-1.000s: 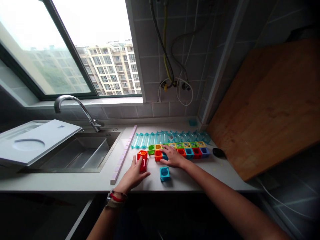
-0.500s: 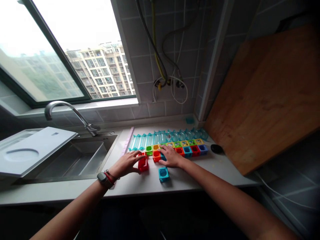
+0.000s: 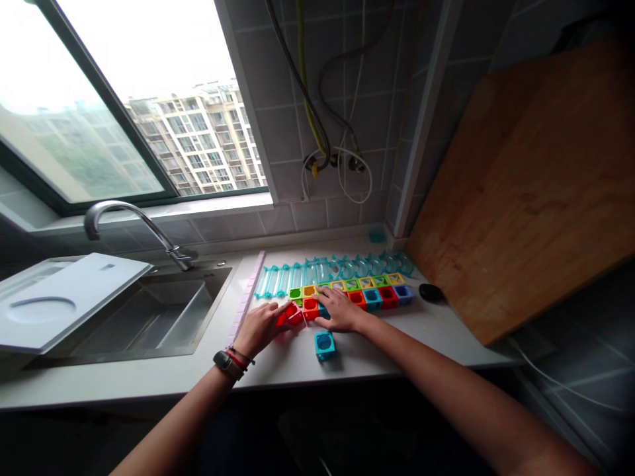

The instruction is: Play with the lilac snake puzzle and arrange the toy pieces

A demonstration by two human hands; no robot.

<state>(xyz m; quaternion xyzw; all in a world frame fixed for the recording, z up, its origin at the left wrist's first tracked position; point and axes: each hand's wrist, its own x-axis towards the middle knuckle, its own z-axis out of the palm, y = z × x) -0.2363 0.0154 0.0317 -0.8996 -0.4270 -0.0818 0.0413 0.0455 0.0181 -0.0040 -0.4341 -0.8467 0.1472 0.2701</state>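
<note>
Colourful hollow plastic cube blocks [image 3: 373, 299] stand side by side in two long rows on the counter. At the left end, my left hand [image 3: 260, 325] grips a red cube block [image 3: 294, 314] between thumb and fingers. That block is tilted, blurred, and close against the end of the front row. My right hand [image 3: 341, 309] lies over the rows, its fingers across the top and its thumb at the front, covering several blocks. In front of it sits a single blue cube block [image 3: 325, 346], apart from the rest.
Clear turquoise track-like pieces [image 3: 317, 271] lie behind the blocks, and a pale purple strip [image 3: 247, 297] is to their left. Further left are the sink [image 3: 169, 311], faucet [image 3: 133, 211] and a white panel [image 3: 69, 297]. A black object [image 3: 430, 292] and wooden board [image 3: 540, 192] stand right.
My left hand has moved right and slightly forward, bringing the red cube block from beside the row to its left end. My right hand has stayed on the rows.
</note>
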